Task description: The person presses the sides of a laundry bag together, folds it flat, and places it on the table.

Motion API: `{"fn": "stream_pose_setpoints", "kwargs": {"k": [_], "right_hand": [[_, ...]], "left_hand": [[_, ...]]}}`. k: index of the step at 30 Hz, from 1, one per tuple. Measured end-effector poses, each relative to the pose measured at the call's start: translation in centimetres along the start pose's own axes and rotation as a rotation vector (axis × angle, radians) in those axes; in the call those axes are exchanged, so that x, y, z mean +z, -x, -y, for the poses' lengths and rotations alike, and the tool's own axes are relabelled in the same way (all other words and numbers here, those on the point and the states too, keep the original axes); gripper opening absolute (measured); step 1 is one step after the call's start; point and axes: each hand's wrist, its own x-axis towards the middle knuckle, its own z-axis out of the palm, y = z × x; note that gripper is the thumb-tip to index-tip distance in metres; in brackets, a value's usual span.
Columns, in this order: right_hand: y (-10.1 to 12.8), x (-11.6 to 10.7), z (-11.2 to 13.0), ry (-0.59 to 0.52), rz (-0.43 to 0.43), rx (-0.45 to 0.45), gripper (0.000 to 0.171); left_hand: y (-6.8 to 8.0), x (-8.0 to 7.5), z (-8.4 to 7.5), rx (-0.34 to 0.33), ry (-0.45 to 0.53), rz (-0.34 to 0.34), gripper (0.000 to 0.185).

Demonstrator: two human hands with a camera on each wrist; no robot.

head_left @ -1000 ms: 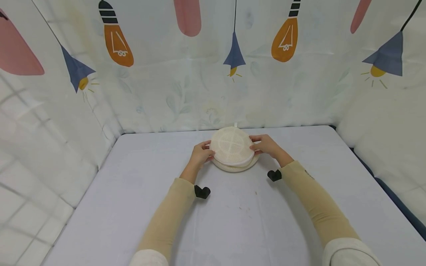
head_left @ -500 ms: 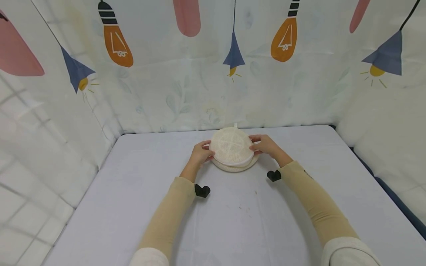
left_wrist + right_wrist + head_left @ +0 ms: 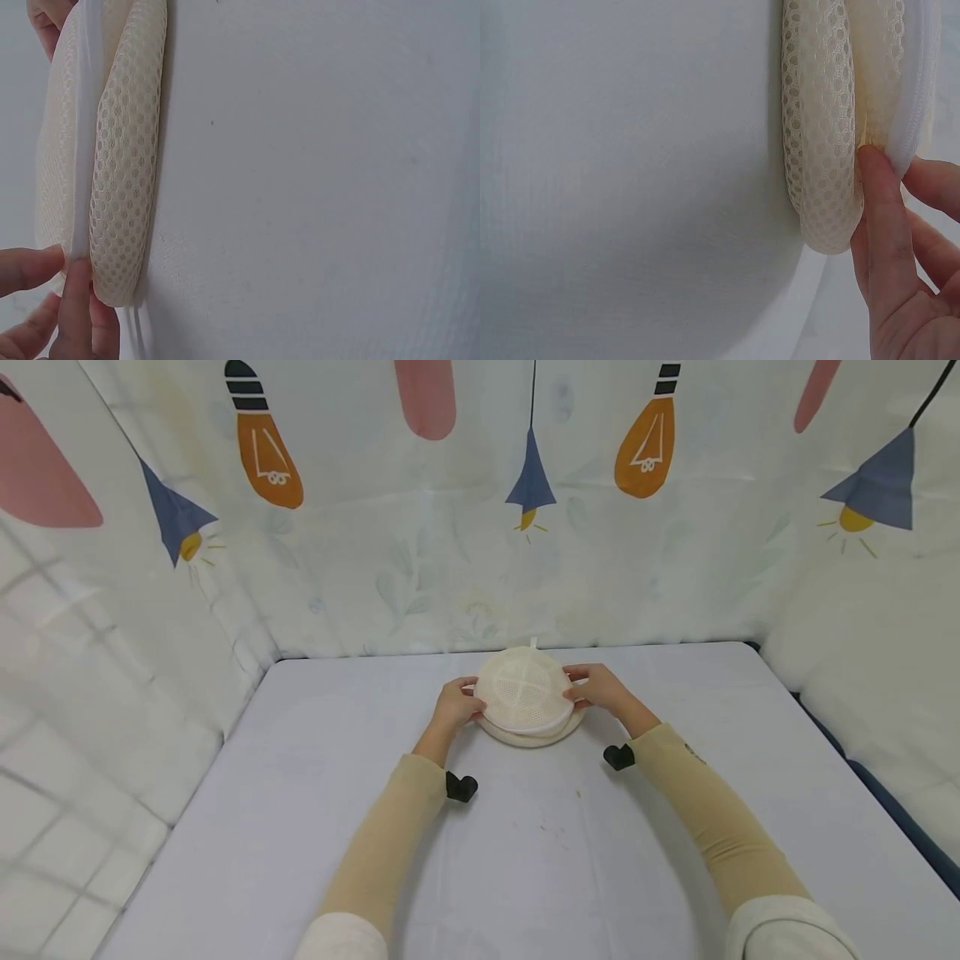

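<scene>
A round cream mesh laundry bag (image 3: 522,689) lies flattened near the table's far edge, with a small white tab at its back. My left hand (image 3: 453,703) pinches its left rim, and my right hand (image 3: 600,687) pinches the right rim between thumb and fingers. Seen from the left wrist, a white band (image 3: 86,135) runs along the upper layer, above a thicker mesh roll (image 3: 124,172). In the right wrist view, my forefinger (image 3: 885,225) reaches into the gap between that upper layer and the lower mesh. The bag's inside is hidden.
A white cloth covers the table (image 3: 517,877), with a few small specks on it. Behind stands a curtain (image 3: 450,552) printed with lamps and bulbs. Black heart-shaped pieces (image 3: 462,787) stick out from both sleeve cuffs.
My left wrist has shifted slightly to the right. Both hands keep their hold on the bag, which stays in place.
</scene>
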Motion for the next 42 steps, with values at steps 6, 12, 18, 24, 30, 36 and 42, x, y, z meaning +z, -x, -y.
{"fn": "stream_pose_setpoints", "kwargs": {"k": [6, 12, 18, 24, 30, 36, 42], "right_hand": [[-0.2, 0.1, -0.1, 0.008, -0.004, 0.003, 0.064], [-0.3, 0.3, -0.2, 0.047, -0.012, 0.001, 0.064], [-0.4, 0.6, 0.0, 0.072, -0.021, -0.003, 0.062], [-0.3, 0.4, 0.2, 0.106, -0.017, -0.009, 0.061], [-0.1, -0.1, 0.4, 0.108, -0.002, -0.020, 0.062], [0.2, -1.0, 0.6, 0.143, 0.016, -0.036, 0.064], [0.5, -0.8, 1.4, 0.309, 0.014, -0.080, 0.070]], "left_hand": [[-0.1, 0.2, -0.1, 0.005, -0.023, -0.016, 0.063], [-0.2, 0.2, 0.1, 0.005, -0.052, -0.029, 0.063], [-0.2, 0.2, 0.1, 0.003, -0.074, -0.045, 0.062], [-0.2, 0.1, 0.1, 0.000, -0.064, -0.039, 0.063], [-0.3, 0.0, 0.4, -0.002, -0.049, -0.028, 0.062], [-0.4, 0.2, 0.3, 0.012, -0.071, -0.030, 0.062], [0.0, 0.1, 0.0, 0.022, -0.087, -0.043, 0.063]]}}
